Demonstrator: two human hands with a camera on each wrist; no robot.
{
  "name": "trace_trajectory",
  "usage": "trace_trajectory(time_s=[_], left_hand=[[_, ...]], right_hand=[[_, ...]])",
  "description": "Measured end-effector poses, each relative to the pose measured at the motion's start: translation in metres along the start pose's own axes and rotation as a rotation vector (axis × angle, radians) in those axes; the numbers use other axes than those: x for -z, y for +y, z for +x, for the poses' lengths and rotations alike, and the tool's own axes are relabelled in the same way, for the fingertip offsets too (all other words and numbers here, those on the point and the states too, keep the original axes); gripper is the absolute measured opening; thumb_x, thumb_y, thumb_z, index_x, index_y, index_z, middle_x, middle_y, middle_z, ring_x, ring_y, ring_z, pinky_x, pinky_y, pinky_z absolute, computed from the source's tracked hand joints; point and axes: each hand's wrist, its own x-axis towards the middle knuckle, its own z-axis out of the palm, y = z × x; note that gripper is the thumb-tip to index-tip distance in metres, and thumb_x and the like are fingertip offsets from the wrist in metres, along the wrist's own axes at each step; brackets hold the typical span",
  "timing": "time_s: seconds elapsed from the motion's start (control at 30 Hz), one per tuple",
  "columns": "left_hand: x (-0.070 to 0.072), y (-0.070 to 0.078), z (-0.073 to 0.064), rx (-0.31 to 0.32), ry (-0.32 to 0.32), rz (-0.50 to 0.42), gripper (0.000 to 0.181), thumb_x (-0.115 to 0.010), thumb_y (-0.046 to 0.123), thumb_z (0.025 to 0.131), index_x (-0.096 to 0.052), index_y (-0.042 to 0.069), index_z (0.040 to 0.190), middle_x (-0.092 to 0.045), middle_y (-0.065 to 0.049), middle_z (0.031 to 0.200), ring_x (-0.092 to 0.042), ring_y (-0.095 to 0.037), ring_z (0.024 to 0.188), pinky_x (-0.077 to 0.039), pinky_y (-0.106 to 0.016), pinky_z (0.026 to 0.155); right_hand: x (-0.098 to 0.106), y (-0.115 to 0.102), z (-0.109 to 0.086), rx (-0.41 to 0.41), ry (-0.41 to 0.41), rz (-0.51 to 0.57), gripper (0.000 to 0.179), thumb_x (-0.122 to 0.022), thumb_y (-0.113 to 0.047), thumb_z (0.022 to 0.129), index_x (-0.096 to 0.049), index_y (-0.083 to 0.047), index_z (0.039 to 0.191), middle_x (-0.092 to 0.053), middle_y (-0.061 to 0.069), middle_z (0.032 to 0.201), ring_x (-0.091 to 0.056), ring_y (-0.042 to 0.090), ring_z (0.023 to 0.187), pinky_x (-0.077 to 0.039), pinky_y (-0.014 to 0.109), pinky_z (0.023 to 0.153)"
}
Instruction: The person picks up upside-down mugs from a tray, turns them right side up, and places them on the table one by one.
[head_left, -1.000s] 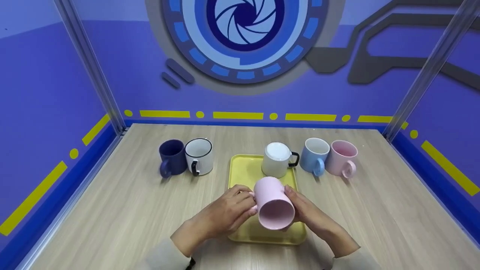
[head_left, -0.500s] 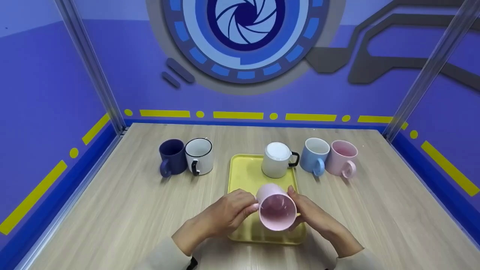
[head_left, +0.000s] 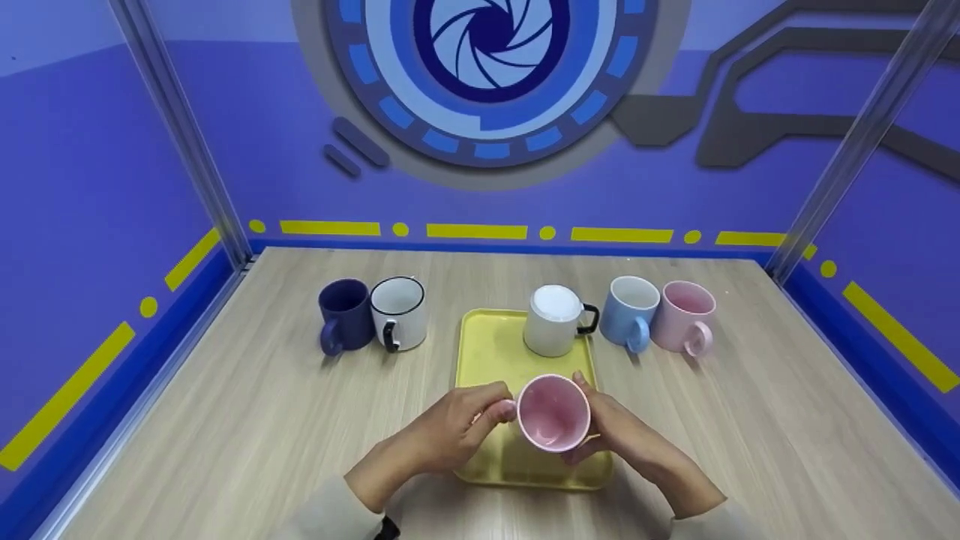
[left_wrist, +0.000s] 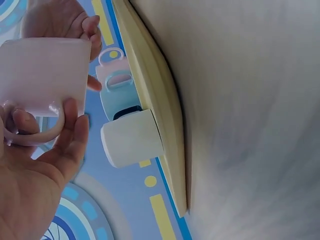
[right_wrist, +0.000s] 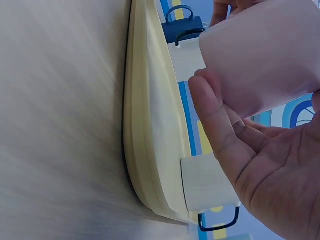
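Note:
A pink mug [head_left: 554, 414] is held up over the front part of a yellow tray [head_left: 487, 352], its mouth facing up toward the head camera. My left hand [head_left: 456, 426] grips the mug by its handle, fingers through the loop in the left wrist view [left_wrist: 45, 165]. On the other side, my right hand [head_left: 630, 431] cups the mug's wall, thumb at the upper side and fingers under it. In the right wrist view those fingertips [right_wrist: 202, 92] lie at the mug's lower end. A white mug [head_left: 553, 321] with a black handle stands upside down at the tray's back right.
Left of the tray stand a navy mug [head_left: 346, 315] and a white black-rimmed mug [head_left: 399, 313], side by side. To its right are a light blue mug [head_left: 630, 311] and another pink mug [head_left: 683, 316], both upright. Blue-purple walls [head_left: 480, 202] enclose the wooden table [head_left: 247, 420].
The held pink mug has turned from lying sideways with its mouth toward me to mouth up. Both hands stay on it; the other mugs have not moved.

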Motion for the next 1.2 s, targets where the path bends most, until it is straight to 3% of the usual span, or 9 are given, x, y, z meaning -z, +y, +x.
trace_trajectory(time_s=[0.3,0.47,0.6,0.73,0.87,1.1,1.2], left_hand=[[0.001,0.004,0.003,0.208,-0.003,-0.283,0.033,-0.044,0.030,0.112,-0.059,0.007,0.095,-0.067,-0.013,0.088,-0.067,-0.022,0.083,-0.058,-0.030,0.075],[0.001,0.007,0.006,0.385,-0.010,-0.480,0.036,-0.045,0.033,0.112,-0.061,0.004,0.097,-0.058,-0.007,0.077,-0.067,-0.020,0.080,-0.061,-0.040,0.071],[0.001,0.008,0.007,0.465,-0.009,-0.598,0.038,-0.045,0.035,0.112,-0.061,0.002,0.101,-0.050,-0.003,0.068,-0.070,-0.023,0.080,-0.062,-0.042,0.069],[0.000,0.008,0.008,0.501,-0.004,-0.643,0.041,-0.044,0.038,0.112,-0.059,0.001,0.104,-0.048,-0.002,0.067,-0.074,-0.027,0.084,-0.063,-0.045,0.072],[-0.002,0.008,0.010,0.498,0.020,-0.649,0.040,-0.044,0.034,0.112,-0.056,-0.003,0.103,-0.051,-0.003,0.076,-0.072,-0.024,0.081,-0.063,-0.050,0.078],[-0.004,0.009,0.012,0.480,0.065,-0.694,0.038,-0.044,0.022,0.111,-0.051,-0.015,0.102,-0.056,-0.004,0.094,-0.053,-0.014,0.075,-0.063,-0.042,0.084],[-0.005,0.010,0.012,0.472,0.073,-0.697,0.037,-0.044,0.020,0.111,-0.052,-0.014,0.100,-0.056,-0.004,0.095,-0.058,-0.014,0.077,-0.063,-0.040,0.083]], right_hand=[[-0.002,0.000,0.001,-0.043,0.021,-0.004,0.084,-0.015,-0.061,0.110,-0.066,0.006,0.108,-0.074,0.012,0.077,-0.070,0.016,0.064,-0.061,0.034,0.064],[-0.002,0.002,0.000,-0.061,0.013,0.001,0.084,-0.016,-0.062,0.109,-0.067,0.002,0.090,-0.071,0.008,0.070,-0.068,0.014,0.061,-0.060,0.032,0.060],[-0.002,0.004,0.000,-0.067,0.010,0.004,0.084,-0.016,-0.064,0.109,-0.065,-0.002,0.082,-0.070,0.007,0.068,-0.068,0.014,0.060,-0.060,0.032,0.059],[-0.002,0.004,0.000,-0.068,0.007,0.008,0.082,-0.014,-0.063,0.109,-0.063,-0.003,0.081,-0.070,0.007,0.068,-0.068,0.014,0.060,-0.061,0.033,0.060],[-0.002,0.004,0.000,-0.063,0.004,0.006,0.083,-0.013,-0.063,0.109,-0.064,-0.003,0.082,-0.071,0.007,0.069,-0.068,0.014,0.061,-0.061,0.033,0.060],[-0.003,0.005,-0.001,-0.066,0.005,0.001,0.080,-0.016,-0.062,0.109,-0.064,-0.001,0.090,-0.072,0.006,0.070,-0.070,0.014,0.062,-0.061,0.032,0.061],[-0.003,0.005,-0.001,-0.065,0.001,0.000,0.080,-0.017,-0.062,0.109,-0.064,0.001,0.096,-0.073,0.007,0.072,-0.071,0.014,0.063,-0.061,0.032,0.061]])
